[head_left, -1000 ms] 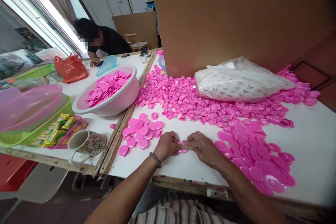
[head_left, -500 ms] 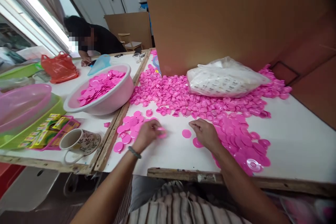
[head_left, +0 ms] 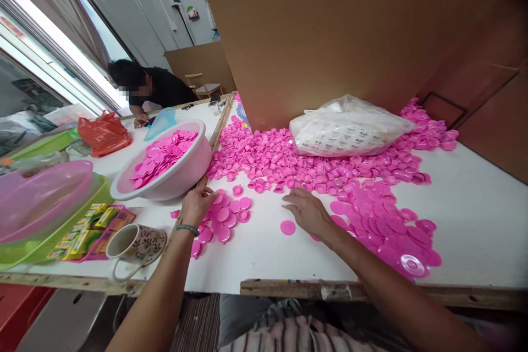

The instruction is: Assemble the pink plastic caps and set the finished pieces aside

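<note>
My left hand (head_left: 197,209) is at the left edge of a loose group of pink round plastic pieces (head_left: 223,214). Its fingers are bent together; whatever they may hold is hidden. Towards the middle, my right hand (head_left: 307,212) hovers over the white table with thumb and fingers apart, and nothing shows between them. A single pink disc (head_left: 287,227) lies just below its fingertips. Right of that hand spreads a heap of overlapping flat pink discs (head_left: 377,220). Behind both hands lies a wide pile of small pink cup-shaped pieces (head_left: 268,157).
A basin (head_left: 181,176) of pink discs stands left, near a patterned mug (head_left: 142,245) and green basket (head_left: 99,192). A white plastic bag (head_left: 350,129) rests on the pile before tall cardboard (head_left: 330,33). Another person (head_left: 165,85) leans over the far table end.
My left hand has moved left to the far side of the loose group. The right hand's fingers have spread from a pinch. The camera view has shifted slightly.
</note>
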The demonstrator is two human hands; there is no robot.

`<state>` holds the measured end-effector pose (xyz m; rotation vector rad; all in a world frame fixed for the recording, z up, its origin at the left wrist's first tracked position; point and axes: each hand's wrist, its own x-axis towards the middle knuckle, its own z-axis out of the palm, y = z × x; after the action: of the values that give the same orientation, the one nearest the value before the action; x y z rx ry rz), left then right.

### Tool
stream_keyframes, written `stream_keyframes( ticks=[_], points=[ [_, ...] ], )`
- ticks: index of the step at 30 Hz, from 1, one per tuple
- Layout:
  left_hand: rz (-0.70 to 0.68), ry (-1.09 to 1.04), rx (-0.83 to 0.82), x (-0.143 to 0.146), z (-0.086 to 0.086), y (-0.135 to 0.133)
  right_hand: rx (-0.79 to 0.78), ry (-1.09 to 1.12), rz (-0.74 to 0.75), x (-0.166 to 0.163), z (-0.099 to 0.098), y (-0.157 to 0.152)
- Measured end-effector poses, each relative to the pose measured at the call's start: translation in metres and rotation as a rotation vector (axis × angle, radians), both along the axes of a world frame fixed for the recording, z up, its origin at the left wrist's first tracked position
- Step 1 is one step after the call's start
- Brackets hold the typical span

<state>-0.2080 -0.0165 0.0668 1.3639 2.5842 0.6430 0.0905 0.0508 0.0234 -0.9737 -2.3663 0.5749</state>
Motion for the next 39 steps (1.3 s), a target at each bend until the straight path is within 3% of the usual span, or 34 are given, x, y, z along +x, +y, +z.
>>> stream_keyframes(
  ticks=[3, 5, 9, 12, 14, 17, 21, 25, 30, 39],
  points=[
    [0.012, 0.063, 0.001, 0.006, 0.003, 0.001, 0.156, -0.121, 0.085, -0.015, 0.013, 0.022],
    [-0.020, 0.116, 0.014, 0.009, 0.006, -0.001, 0.153, -0.217, 0.155, -0.023, 0.012, 0.032],
    [-0.128, 0.202, 0.074, 0.021, 0.014, -0.012, 0.051, -0.220, 0.152, -0.027, -0.008, 0.033],
    [-0.164, 0.169, 0.184, 0.046, 0.015, -0.024, -0.004, -0.173, 0.086, -0.018, -0.022, 0.028],
    [-0.239, 0.055, 0.206, 0.072, 0.010, -0.030, -0.027, -0.187, 0.035, -0.009, -0.024, 0.024],
    [-0.439, -0.123, 0.109, 0.114, -0.007, -0.036, -0.036, -0.192, -0.034, 0.005, -0.019, 0.016],
    [-0.596, -0.182, 0.019, 0.148, -0.035, -0.032, -0.012, -0.064, -0.073, 0.020, -0.010, -0.002],
    [-0.600, -0.234, 0.030, 0.157, -0.051, -0.021, -0.008, 0.017, 0.047, 0.024, -0.011, -0.022],
    [-0.563, -0.316, 0.039, 0.159, -0.053, -0.016, 0.037, -0.082, 0.180, 0.019, -0.015, -0.030],
    [-0.529, -0.315, 0.055, 0.161, -0.057, -0.019, -0.037, -0.053, 0.108, 0.018, -0.015, -0.036]
  ],
)
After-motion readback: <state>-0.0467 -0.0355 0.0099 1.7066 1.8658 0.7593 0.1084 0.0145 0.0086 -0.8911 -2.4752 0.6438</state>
